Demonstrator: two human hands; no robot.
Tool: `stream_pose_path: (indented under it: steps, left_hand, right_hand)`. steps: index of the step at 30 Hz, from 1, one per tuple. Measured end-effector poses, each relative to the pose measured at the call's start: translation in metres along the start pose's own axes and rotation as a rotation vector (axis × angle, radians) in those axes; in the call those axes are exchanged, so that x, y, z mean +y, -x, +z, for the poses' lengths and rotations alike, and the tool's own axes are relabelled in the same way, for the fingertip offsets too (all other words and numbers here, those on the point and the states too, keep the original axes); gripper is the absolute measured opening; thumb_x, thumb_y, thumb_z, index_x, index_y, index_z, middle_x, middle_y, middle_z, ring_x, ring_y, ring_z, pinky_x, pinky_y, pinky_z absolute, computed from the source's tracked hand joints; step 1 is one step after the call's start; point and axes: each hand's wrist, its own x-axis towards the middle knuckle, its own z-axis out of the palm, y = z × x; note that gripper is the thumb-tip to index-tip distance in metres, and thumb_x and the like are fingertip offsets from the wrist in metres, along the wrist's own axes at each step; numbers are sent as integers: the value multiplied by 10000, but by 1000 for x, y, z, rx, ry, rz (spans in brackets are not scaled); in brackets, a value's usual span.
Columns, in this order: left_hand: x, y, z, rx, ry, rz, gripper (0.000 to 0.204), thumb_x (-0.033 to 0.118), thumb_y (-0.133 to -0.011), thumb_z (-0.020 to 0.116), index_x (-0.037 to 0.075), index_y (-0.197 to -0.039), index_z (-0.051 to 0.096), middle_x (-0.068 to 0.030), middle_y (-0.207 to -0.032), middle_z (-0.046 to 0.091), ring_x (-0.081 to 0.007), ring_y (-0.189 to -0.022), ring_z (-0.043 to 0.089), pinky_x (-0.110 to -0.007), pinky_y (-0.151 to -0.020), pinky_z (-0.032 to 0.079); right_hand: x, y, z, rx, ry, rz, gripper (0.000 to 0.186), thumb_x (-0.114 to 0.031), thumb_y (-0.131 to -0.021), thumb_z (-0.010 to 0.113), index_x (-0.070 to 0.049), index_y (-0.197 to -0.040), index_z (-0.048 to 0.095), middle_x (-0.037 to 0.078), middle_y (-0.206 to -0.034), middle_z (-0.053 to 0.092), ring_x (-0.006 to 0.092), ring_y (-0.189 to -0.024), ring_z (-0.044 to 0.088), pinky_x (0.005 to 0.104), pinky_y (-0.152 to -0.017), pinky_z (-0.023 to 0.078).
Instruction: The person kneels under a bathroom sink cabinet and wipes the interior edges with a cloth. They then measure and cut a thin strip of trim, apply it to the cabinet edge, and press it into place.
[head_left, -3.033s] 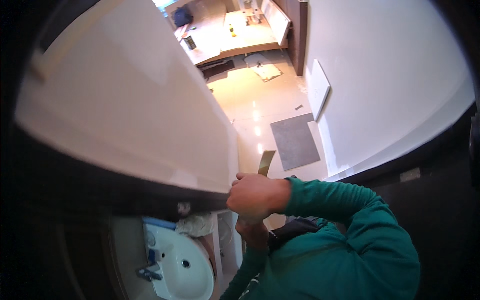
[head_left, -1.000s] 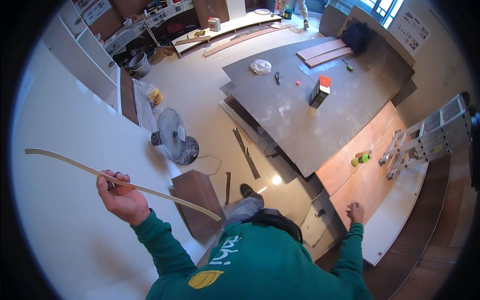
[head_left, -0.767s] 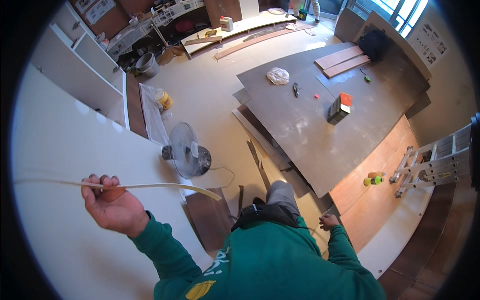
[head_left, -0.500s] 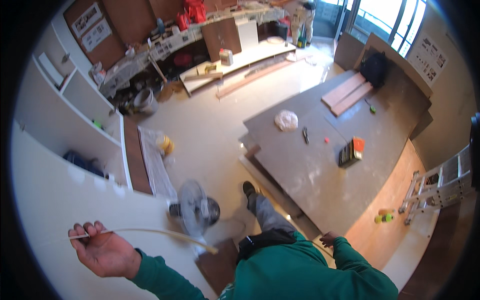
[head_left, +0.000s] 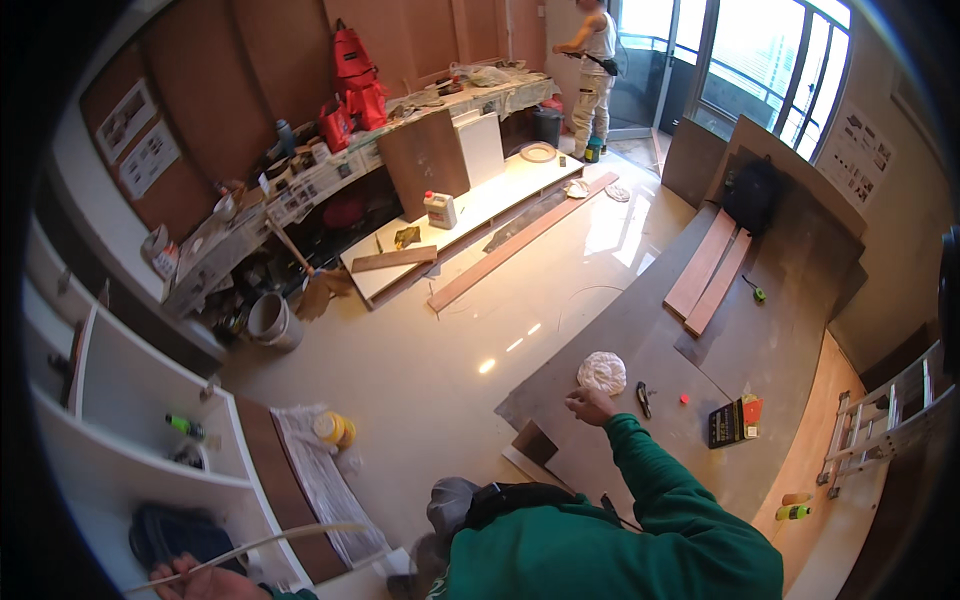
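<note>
Cream strip [head_left: 290, 533] gripped in the left hand [head_left: 205, 582], right hand [head_left: 592, 404] out over a grey surface [head_left: 655, 335]

Low at the left, the fingers of the left hand are closed on the strip, which crosses them and bends gently to the right, its far end showing in front of some translucent sheeting [head_left: 325, 480]. Behind that hand, a compartment of the white cabinet [head_left: 130, 390] holds a dark blue object [head_left: 172, 530], and a bottle with a green top [head_left: 185, 426] lies in the one above.

The right arm stretches forward in a green sleeve [head_left: 650, 460]. Its fingers look loosely bent; I cannot tell whether they hold anything, or whether they touch the white bundle [head_left: 602, 371] just beyond them. To the right of the bundle lie a dark hand tool [head_left: 643, 400], a small red item [head_left: 684, 399] and a dark box [head_left: 730, 427] with an orange-red part at its top. Farther back on the same surface, two wooden boards [head_left: 703, 263] lie side by side, a green tape measure [head_left: 758, 294] near them and a dark bag [head_left: 752, 195] beyond.

On the floor at the left are a yellow tub [head_left: 334, 430], next to the sheeting, and a grey bucket [head_left: 273, 322]. A co-worker [head_left: 595, 90] stands at the back near the glass doors [head_left: 745, 60]. A metal ladder [head_left: 885, 420] shows at the right edge.
</note>
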Motion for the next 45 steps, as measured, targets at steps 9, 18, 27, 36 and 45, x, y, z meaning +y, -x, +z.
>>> stream_pose_path:
  steps: [9, 18, 27, 36, 45]
  left_hand:
    - [-77, -5, 288, 13, -46, 154, 186, 136, -1024, 589, -24, -1080, 664, -152, -956, 708, -306, -816, 691, -416, -721, 566]
    - [57, 74, 658, -485, 1158, 105, 438, 479, -1047, 551, 65, -916, 614, -52, -842, 593, -220, -728, 589, -437, -681, 537]
    - [290, 263, 876, -1079, 1704, -539, 199, 200, -958, 608, 6, -990, 639, -52, -811, 561, -126, -666, 479, -249, -610, 398]
    - [545, 470, 933, -1727, 1788, 15, 191, 157, -943, 546, -11, -955, 636, 12, -726, 448, -85, -671, 412, -248, -605, 301]
    - [807, 687, 846, -2111, 2065, 1219, 118, 54, -896, 610, -50, -933, 650, -49, -791, 573, -134, -711, 517, -281, -640, 416]
  right_hand:
    - [133, -166, 97, -42, -56, 560, 440, -405, -892, 641, -28, -1073, 779, 195, -998, 765, 320, -948, 746, 410, -844, 596]
    - [-1, -133, 160, 162, -589, 972, 257, -253, -966, 647, -14, -1027, 718, 112, -898, 742, 225, -694, 719, 379, -592, 567]
    - [-31, -203, 169, 522, -997, 1388, 365, -286, -953, 638, 55, -1062, 708, 143, -882, 739, 239, -629, 694, 395, -567, 562]
    - [12, -305, 56, 1037, -1198, 1184, 342, -314, -928, 660, 6, -1029, 730, 117, -788, 728, 224, -640, 673, 372, -568, 529]
    - [72, -401, 18, 1358, -1353, 1395, 375, -314, -948, 680, -29, -1192, 674, 55, -852, 706, 149, -640, 649, 319, -520, 514]
